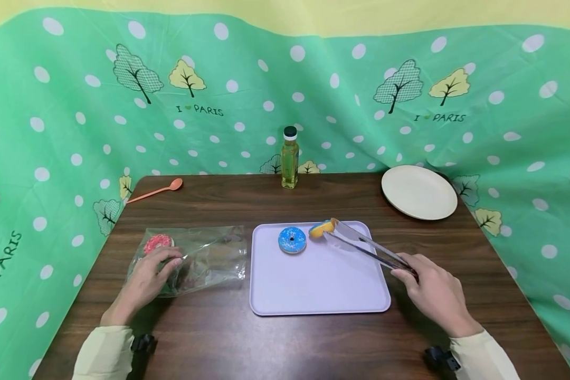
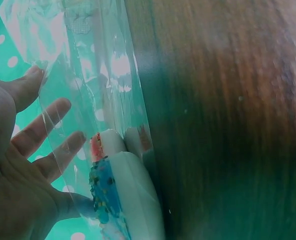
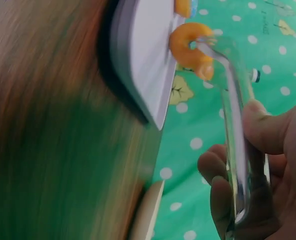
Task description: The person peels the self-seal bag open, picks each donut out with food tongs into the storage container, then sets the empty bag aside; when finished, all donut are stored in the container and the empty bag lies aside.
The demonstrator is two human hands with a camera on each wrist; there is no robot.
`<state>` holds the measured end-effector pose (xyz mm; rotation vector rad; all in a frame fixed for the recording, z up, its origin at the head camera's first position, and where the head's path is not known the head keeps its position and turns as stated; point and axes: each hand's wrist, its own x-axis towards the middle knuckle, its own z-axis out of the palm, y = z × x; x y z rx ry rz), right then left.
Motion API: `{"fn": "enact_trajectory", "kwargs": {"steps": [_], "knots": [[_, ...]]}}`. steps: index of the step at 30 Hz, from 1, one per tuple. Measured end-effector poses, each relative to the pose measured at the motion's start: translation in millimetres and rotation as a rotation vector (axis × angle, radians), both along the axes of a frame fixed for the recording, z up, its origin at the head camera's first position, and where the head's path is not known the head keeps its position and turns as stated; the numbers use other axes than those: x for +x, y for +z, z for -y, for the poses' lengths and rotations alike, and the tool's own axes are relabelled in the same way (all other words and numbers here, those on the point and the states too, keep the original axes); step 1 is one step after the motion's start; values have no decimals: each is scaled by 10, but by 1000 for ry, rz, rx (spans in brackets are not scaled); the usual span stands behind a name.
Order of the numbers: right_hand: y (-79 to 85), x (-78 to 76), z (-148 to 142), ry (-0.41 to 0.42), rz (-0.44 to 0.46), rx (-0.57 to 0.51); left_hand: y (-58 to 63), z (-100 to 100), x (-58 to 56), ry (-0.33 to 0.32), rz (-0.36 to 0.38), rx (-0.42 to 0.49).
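My left hand [image 1: 149, 277] is at the clear plastic bag [image 1: 214, 258], which lies on the table left of the tray. In the left wrist view its fingers are spread along the film. A pink-iced donut [image 1: 158, 243] is in the bag, and the left wrist view also shows a blue-iced donut [image 2: 105, 187] there. My right hand [image 1: 434, 290] grips metal tongs [image 1: 380, 252]. Their tips hold a donut with blue icing and a yellow base [image 1: 320, 229], tilted on edge at the back of the white tray [image 1: 318, 285]. Beside it on the tray lies another blue-iced donut [image 1: 292, 240].
Behind the tray stands an oil bottle [image 1: 290, 161] with a black cap. An orange spoon [image 1: 163, 188] lies at the back left, and a cream plate [image 1: 419, 192] sits at the back right. A green dotted cloth [image 1: 332, 111] hangs around the wooden table [image 1: 218, 332].
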<state>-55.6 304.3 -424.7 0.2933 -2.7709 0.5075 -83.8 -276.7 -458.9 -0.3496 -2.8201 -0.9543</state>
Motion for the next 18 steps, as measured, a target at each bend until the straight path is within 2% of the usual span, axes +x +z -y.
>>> {"fn": "enact_trajectory", "kwargs": {"steps": [18], "knots": [[-28,68,-121,-50,59,36,-20,25,1,-6,0,-8]]}}
